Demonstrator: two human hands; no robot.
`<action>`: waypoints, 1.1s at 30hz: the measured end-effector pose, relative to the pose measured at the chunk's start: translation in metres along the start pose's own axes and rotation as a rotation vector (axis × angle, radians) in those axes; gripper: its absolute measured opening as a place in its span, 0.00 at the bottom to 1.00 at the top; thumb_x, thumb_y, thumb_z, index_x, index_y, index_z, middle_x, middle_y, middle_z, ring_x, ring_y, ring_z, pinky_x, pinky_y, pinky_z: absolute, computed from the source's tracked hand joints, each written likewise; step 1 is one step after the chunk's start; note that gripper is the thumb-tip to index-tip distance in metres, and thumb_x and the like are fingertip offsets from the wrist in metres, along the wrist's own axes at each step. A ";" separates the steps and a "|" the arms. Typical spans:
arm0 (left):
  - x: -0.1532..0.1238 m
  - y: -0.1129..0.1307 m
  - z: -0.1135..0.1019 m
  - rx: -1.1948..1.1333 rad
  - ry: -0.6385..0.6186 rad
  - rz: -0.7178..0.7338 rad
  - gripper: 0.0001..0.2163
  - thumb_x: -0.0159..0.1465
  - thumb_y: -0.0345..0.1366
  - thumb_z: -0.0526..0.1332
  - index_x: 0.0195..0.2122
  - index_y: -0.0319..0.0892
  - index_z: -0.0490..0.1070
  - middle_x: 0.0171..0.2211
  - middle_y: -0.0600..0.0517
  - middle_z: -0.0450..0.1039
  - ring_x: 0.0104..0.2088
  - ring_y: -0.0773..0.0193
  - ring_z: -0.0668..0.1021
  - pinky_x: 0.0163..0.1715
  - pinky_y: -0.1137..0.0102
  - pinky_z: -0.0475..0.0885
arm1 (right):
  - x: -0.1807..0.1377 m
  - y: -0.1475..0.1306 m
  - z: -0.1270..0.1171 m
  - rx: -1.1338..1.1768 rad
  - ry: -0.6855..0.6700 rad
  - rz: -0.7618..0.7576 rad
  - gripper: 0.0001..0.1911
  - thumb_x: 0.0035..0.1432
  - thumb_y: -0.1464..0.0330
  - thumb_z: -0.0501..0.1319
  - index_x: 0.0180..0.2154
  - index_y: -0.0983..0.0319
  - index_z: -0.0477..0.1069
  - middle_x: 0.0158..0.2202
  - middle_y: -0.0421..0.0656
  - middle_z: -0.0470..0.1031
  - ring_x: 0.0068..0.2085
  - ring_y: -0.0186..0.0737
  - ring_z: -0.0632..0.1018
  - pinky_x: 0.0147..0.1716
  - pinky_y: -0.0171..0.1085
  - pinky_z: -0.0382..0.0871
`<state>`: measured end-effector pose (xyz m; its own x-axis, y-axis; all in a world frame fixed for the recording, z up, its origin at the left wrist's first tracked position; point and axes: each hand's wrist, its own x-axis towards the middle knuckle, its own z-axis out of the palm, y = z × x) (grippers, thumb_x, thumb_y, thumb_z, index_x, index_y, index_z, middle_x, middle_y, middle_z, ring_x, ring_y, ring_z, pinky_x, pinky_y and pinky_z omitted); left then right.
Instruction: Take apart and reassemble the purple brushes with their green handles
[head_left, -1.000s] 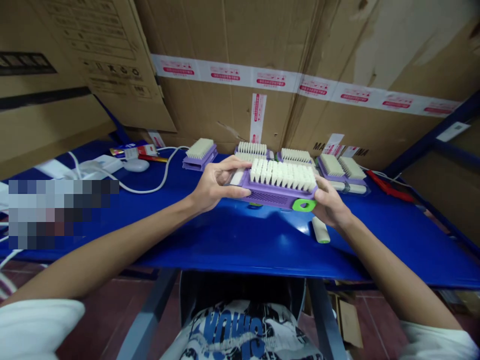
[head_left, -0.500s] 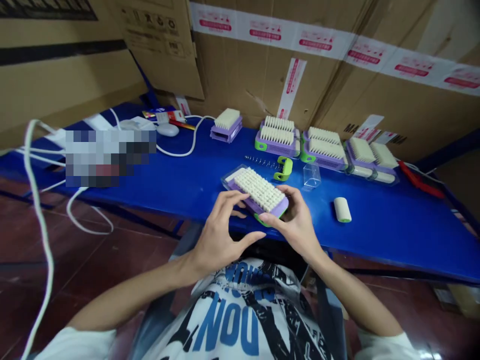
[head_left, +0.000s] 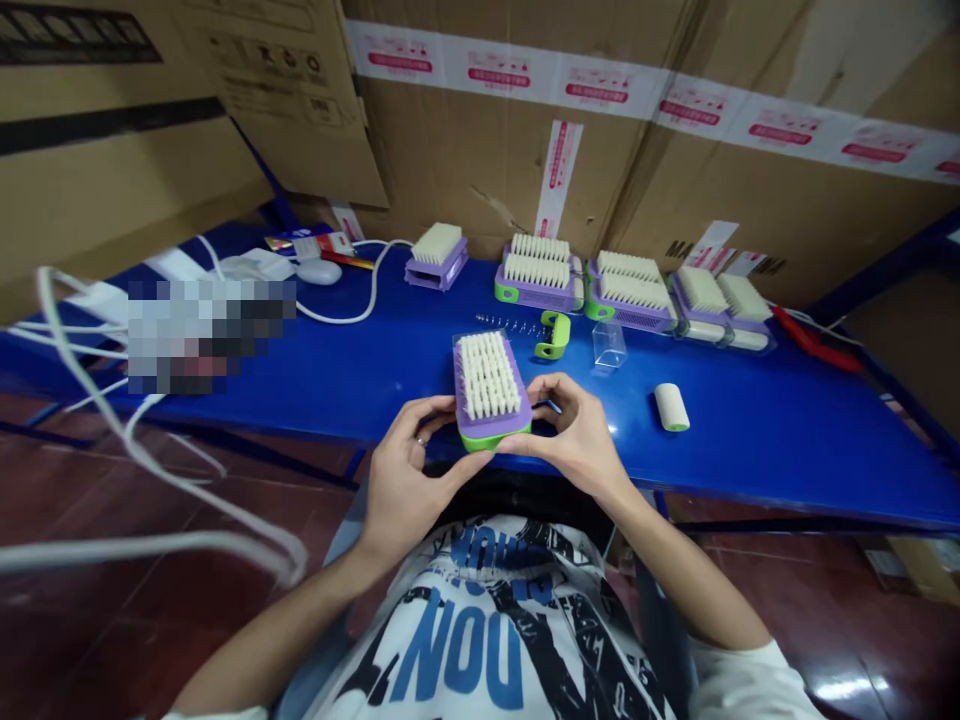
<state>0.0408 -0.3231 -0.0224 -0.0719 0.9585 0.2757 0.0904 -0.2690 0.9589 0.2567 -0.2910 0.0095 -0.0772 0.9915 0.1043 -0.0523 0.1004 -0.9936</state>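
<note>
A purple and green brush (head_left: 489, 385) with cream bristles facing up is held over the front edge of the blue table. My left hand (head_left: 411, 470) grips its left side, with the thumb at the green near end. On the other side my right hand (head_left: 566, 432) grips it too, its thumb along the near corner. Beyond the brush lie a thin metal spring (head_left: 510, 325) and a green U-shaped plastic piece (head_left: 553, 336). A clear plastic box-like part (head_left: 608, 346) stands beside them. To the right sits a small cream cylinder with a green end (head_left: 671, 408).
Several purple brushes (head_left: 630, 290) line the back of the blue table (head_left: 360, 375), against cardboard (head_left: 465, 150). One purple brush (head_left: 437, 255) stands apart at left. White cables (head_left: 341, 318) and a mouse (head_left: 319, 271) lie left; a red object (head_left: 814, 340) lies far right.
The brush has turned so its near end faces me. My left hand has closed on its left side, where it was loosely open before. The view has shifted slightly.
</note>
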 end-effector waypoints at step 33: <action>0.039 0.007 0.010 -0.164 -0.171 -0.011 0.28 0.41 0.39 0.89 0.34 0.43 0.72 0.32 0.56 0.70 0.35 0.65 0.72 0.35 0.70 0.67 | -0.014 -0.009 0.005 0.014 -0.027 0.055 0.40 0.37 0.54 0.90 0.37 0.53 0.63 0.37 0.36 0.71 0.40 0.41 0.75 0.38 0.38 0.73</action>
<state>0.0483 -0.2869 -0.0055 0.0989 0.9598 0.2628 -0.0733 -0.2564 0.9638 0.2535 -0.3063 0.0168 -0.1069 0.9930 0.0510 -0.0613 0.0446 -0.9971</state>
